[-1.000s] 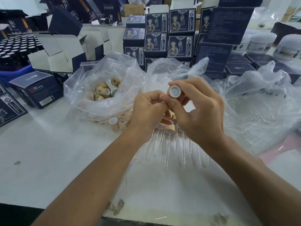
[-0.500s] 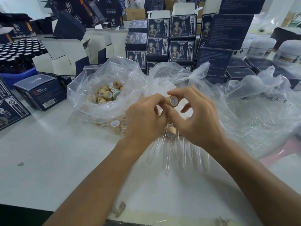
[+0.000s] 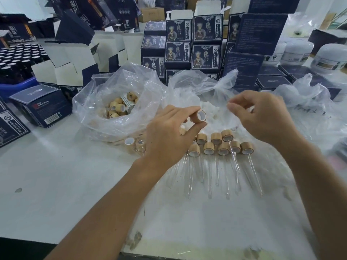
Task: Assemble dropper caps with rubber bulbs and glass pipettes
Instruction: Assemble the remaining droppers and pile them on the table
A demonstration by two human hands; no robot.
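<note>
My left hand (image 3: 169,134) pinches one bamboo-coloured dropper cap (image 3: 201,115) between thumb and fingers, its white-lined opening facing me. My right hand (image 3: 262,119) hovers apart to the right, above a clear bag of white rubber bulbs (image 3: 210,109), fingers loosely curled and holding nothing. Below both hands, several assembled droppers (image 3: 223,147) lie in rows on the table, their glass pipettes pointing toward me. A clear bag of loose caps (image 3: 120,107) lies at the left.
Stacked dark blue product boxes (image 3: 206,44) and open cartons (image 3: 71,70) stand behind the bags. White jars (image 3: 328,59) sit at the far right, dark bottles (image 3: 16,59) in a blue tray far left. A loose cap (image 3: 129,142) lies by the left bag.
My right hand has let go of the cap and moved right and up over the bulb bag. The left hand now holds the cap alone.
</note>
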